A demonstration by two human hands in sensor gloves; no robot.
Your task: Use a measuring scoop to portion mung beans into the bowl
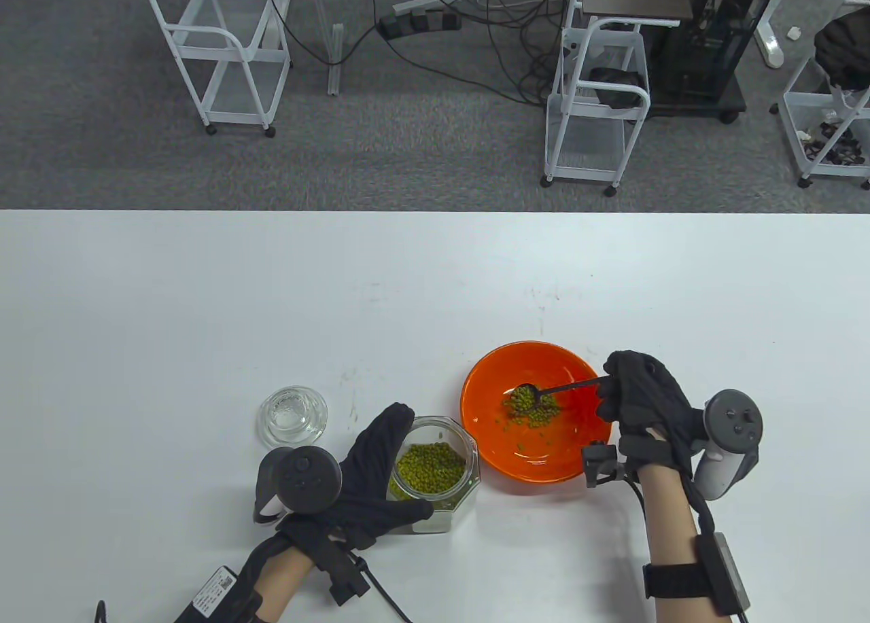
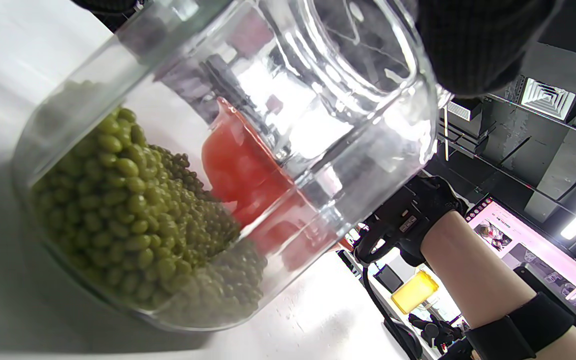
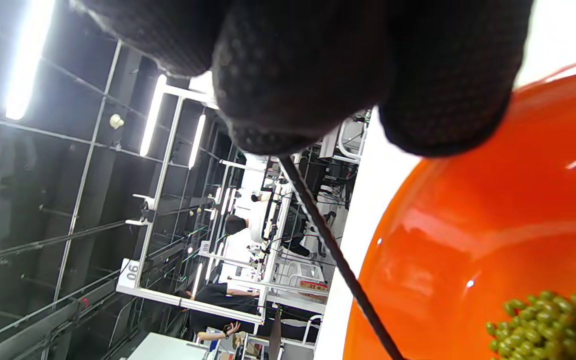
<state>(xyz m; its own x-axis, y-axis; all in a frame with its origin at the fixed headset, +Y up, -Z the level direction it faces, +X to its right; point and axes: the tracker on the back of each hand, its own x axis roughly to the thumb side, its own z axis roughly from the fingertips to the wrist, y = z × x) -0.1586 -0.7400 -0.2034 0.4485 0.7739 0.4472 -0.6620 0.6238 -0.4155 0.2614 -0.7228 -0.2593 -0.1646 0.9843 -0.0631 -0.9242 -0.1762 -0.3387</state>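
Observation:
An orange bowl (image 1: 496, 439) near the table's front holds a small pile of green mung beans (image 1: 533, 409). My right hand (image 1: 635, 395) pinches the thin black handle of a measuring scoop (image 1: 527, 395), whose head sits over the beans inside the bowl. The handle (image 3: 338, 260) runs down from my gloved fingers (image 3: 298, 75) toward the bowl (image 3: 493, 235). To the left stands an open glass jar (image 1: 435, 470) part full of mung beans. My left hand (image 1: 380, 473) grips the jar from its left side. Up close, the jar (image 2: 248, 165) shows beans (image 2: 133, 220) at its bottom.
The jar's glass lid (image 1: 293, 416) lies on the table left of the jar. The white table (image 1: 272, 297) stretches far and wide behind the bowl. White carts (image 1: 595, 100) and cables stand on the floor beyond the table's far edge.

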